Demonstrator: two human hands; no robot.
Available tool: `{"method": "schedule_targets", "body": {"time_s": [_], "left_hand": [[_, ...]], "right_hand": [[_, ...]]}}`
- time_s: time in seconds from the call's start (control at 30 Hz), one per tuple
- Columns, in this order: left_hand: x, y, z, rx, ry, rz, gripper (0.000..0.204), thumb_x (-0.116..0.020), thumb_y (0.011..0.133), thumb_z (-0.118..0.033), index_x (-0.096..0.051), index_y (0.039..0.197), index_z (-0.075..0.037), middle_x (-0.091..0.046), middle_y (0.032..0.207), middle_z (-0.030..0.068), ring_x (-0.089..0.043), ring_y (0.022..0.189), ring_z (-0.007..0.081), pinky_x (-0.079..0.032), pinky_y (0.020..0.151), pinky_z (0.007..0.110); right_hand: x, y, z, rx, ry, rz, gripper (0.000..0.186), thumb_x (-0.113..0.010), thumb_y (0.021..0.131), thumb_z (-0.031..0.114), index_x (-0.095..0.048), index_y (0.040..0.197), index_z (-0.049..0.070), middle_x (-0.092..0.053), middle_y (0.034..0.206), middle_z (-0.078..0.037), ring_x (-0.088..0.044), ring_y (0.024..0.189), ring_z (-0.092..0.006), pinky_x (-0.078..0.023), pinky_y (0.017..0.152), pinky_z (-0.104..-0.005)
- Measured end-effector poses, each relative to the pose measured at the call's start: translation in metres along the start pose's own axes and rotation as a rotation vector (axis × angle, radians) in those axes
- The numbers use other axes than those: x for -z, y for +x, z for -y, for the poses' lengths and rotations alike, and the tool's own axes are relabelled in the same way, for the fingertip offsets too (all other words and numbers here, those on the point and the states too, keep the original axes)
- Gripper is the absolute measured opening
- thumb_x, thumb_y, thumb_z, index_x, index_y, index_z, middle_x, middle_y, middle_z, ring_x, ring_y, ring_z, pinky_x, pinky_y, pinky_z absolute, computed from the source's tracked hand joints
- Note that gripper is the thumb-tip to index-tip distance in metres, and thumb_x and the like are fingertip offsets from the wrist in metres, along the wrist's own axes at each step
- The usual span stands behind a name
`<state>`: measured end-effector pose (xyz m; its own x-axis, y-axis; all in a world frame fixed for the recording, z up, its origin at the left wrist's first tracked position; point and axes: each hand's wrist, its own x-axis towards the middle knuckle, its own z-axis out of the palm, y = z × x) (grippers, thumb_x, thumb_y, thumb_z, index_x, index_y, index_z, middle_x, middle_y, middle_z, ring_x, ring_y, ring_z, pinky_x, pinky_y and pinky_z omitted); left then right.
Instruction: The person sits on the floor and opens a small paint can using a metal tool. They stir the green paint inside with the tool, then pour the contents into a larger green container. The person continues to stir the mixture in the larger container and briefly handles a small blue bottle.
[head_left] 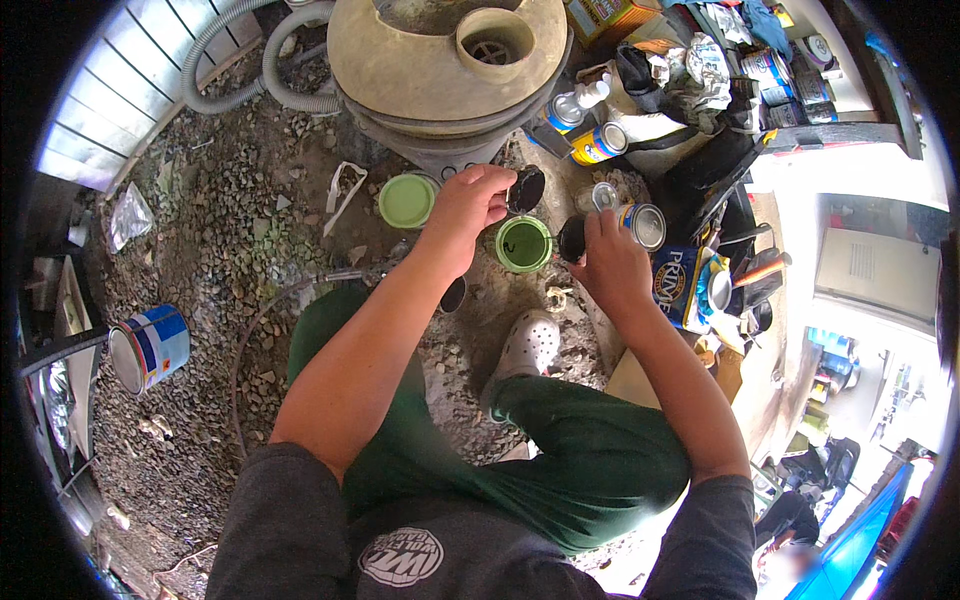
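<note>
while squatting on gravel, both hands over a small open green can (pixel 523 244) of dark green paint standing on the ground ahead of the white shoe (pixel 528 345). left hand (pixel 468 205) just above-left of can, fingertips pinched on a dark round lid (pixel 526 188) held tilted. right hand (pixel 607 262) just right of can, fingers curled shut round a small dark round thing (pixel 571 239) at the can's rim; could be a brush or cap, too small to tell. thin stick across the can mouth. light green lid (pixel 407 200) flat on ground, left of can, beside tan drum base (pixel 440 60). progress guess: can opened, lid off, paint showing; pouring or stirring looks barely begun. blue-white tin (pixel 150 347) on its side, well apart at left.
</note>
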<state>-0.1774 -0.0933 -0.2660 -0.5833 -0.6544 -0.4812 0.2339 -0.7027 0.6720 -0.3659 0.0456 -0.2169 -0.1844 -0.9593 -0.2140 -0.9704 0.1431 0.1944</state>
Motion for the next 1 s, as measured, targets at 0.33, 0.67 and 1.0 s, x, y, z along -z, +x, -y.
{"method": "schedule_targets", "body": {"time_s": [0.33, 0.67, 1.0], "left_hand": [[-0.0005, 0.0025, 0.0005, -0.002, 0.006, 0.022, 0.018, -0.075, 0.091, -0.030, -0.065, 0.099, -0.017, -0.062, 0.094, -0.0052, -0.058, 0.090, 0.0098, -0.047, 0.087, 0.029], [-0.0031, 0.0061, 0.0029, 0.011, 0.004, 0.018, 0.014, -0.073, 0.092, -0.028, -0.065, 0.096, -0.017, -0.062, 0.090, -0.0059, -0.057, 0.088, 0.0090, -0.046, 0.085, 0.028], [-0.0033, 0.0031, 0.0038, 0.013, 0.031, 0.041, 0.015, -0.073, 0.092, -0.028, -0.064, 0.098, -0.018, -0.060, 0.092, -0.0064, -0.057, 0.089, 0.0093, -0.047, 0.085, 0.028]], "right_hand": [[0.0008, -0.0020, 0.0058, -0.027, -0.022, 0.082, 0.067, -0.091, 0.070, 0.031, -0.052, 0.118, 0.004, -0.055, 0.116, -0.015, -0.068, 0.099, -0.0329, -0.060, 0.076, -0.0414], [0.0013, 0.0006, 0.0010, 0.011, -0.021, -0.001, 0.066, -0.090, 0.069, 0.028, -0.052, 0.117, 0.003, -0.055, 0.113, -0.014, -0.068, 0.096, -0.0324, -0.060, 0.075, -0.0416], [0.0029, -0.0054, 0.0021, -0.004, -0.013, 0.047, 0.066, -0.090, 0.070, 0.028, -0.052, 0.118, 0.003, -0.055, 0.116, -0.015, -0.069, 0.097, -0.0340, -0.060, 0.075, -0.0427]]}}
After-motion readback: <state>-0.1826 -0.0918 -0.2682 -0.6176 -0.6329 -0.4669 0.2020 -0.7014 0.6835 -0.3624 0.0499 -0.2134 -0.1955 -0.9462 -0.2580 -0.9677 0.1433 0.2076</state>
